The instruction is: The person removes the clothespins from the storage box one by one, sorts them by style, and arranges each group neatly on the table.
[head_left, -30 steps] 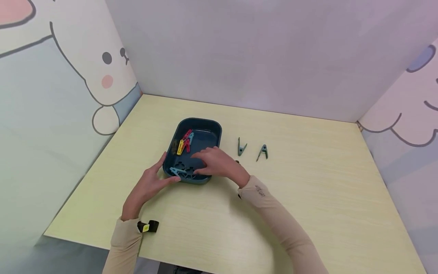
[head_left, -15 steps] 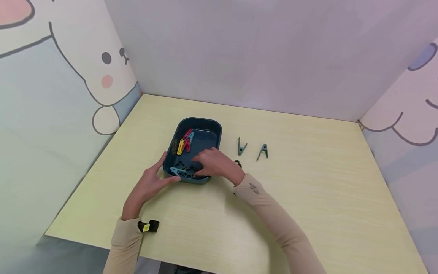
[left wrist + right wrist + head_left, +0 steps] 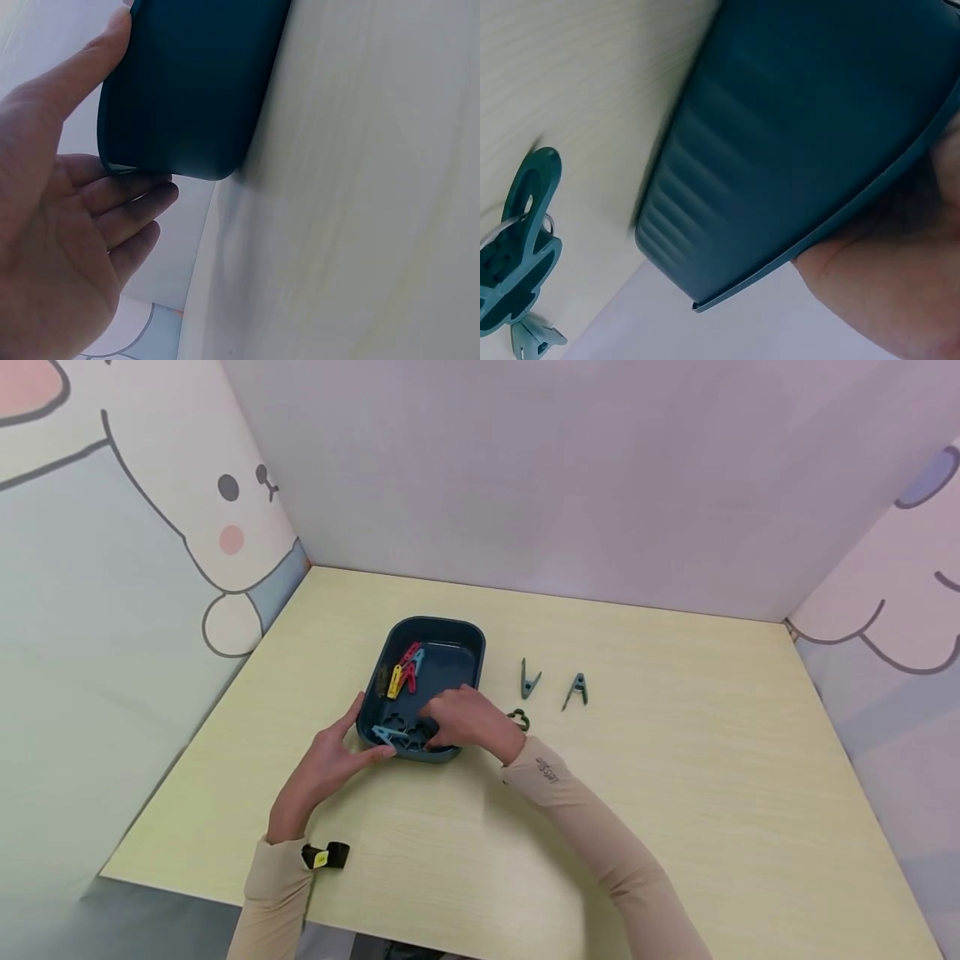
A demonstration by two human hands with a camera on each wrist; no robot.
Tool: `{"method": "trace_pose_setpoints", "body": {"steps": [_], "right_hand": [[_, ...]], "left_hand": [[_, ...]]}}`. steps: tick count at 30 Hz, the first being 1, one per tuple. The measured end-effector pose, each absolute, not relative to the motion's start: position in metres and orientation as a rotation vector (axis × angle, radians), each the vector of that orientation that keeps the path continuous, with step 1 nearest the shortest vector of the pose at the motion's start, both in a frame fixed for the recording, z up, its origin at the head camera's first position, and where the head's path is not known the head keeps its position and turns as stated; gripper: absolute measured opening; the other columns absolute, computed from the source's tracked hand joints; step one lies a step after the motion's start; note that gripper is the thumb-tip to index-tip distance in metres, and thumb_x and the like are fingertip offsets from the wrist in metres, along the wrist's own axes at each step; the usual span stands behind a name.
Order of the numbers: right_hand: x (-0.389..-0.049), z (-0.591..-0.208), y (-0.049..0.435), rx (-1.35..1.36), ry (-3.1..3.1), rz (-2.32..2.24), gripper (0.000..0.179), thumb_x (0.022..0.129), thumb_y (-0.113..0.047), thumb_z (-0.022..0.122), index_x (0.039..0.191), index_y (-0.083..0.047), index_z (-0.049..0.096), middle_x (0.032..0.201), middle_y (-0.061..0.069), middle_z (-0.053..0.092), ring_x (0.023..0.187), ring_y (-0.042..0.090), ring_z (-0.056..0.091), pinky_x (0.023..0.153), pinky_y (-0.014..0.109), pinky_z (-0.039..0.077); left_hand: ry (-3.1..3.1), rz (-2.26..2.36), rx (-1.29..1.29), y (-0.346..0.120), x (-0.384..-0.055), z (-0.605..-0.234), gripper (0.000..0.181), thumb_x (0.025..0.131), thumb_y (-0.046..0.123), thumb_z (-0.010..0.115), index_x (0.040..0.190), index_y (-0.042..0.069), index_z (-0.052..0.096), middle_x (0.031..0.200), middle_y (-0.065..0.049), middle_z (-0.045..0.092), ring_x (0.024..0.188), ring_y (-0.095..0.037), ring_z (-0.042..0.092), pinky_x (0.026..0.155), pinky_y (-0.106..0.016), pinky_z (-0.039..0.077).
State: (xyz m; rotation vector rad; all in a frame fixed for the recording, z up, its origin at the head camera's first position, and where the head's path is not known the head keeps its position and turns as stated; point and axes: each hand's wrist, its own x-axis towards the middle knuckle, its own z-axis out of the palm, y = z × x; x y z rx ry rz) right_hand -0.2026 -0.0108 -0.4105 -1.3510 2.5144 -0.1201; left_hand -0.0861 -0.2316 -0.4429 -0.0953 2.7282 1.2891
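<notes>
A dark teal plastic tray (image 3: 437,627) stands on the table. My left hand (image 3: 330,762) holds its near-left corner, thumb along the near rim and fingers against the left side; the left wrist view shows this hand (image 3: 67,217) at the tray wall (image 3: 187,82). My right hand (image 3: 467,718) reaches over the right rim, fingers bent down inside. Its fingertips are hidden, so any hold is unclear. Near them lie a light blue clothespin (image 3: 390,733) and dark flower-shaped pieces (image 3: 395,721). Further back are a yellow clothespin (image 3: 394,682), red clothespins (image 3: 408,677) and a blue one (image 3: 418,660).
Right of the tray, two green clothespins (image 3: 530,680) (image 3: 576,690) lie on the table (image 3: 675,760). A dark green flower-shaped piece (image 3: 520,719) sits beside my right wrist. A dark clip (image 3: 382,681) rests against the tray's left wall. Walls stand behind and at both sides.
My right hand's fingers have drawn down and inward in the tray, and its forearm has shifted left, uncovering the flower-shaped piece on the table. My left hand stays in place.
</notes>
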Motion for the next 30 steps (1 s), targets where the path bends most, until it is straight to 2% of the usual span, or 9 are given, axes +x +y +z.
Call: {"method": "trace_pose_setpoints", "body": {"steps": [6, 14, 30], "right_hand": [[-0.2009, -0.4105, -0.0134, -1.327, 2.534, -0.112, 0.040, 0.090, -0.040, 0.083, 0.125, -0.021, 0.077, 0.112, -0.004, 0.076, 0.099, 0.013, 0.066, 0.087, 0.039, 0.049], [-0.2012, -0.4139, -0.0166, -1.339, 2.554, -0.086, 0.036, 0.089, -0.041, 0.083, 0.119, -0.022, 0.079, 0.102, -0.007, 0.075, 0.091, 0.011, 0.065, 0.079, 0.036, 0.047], [-0.2011, -0.4178, -0.0202, -1.374, 2.583, -0.022, 0.029, 0.090, -0.042, 0.083, 0.111, -0.022, 0.080, 0.091, -0.007, 0.073, 0.084, 0.011, 0.063, 0.073, 0.034, 0.040]], "left_hand": [[2.724, 1.292, -0.107, -0.2322, -0.0859, -0.4427, 0.108, 0.092, 0.050, 0.077, 0.167, 0.013, 0.009, 0.166, -0.028, 0.020, 0.151, -0.050, 0.021, 0.114, -0.066, 0.030], [2.726, 1.295, -0.102, -0.2322, -0.0864, -0.4433, 0.107, 0.092, 0.049, 0.077, 0.168, 0.014, 0.010, 0.166, -0.027, 0.020, 0.151, -0.050, 0.021, 0.114, -0.066, 0.030], [2.728, 1.290, -0.104, -0.2318, -0.0881, -0.4446, 0.107, 0.092, 0.050, 0.077, 0.168, 0.014, 0.009, 0.166, -0.028, 0.021, 0.150, -0.050, 0.022, 0.114, -0.066, 0.030]]}}
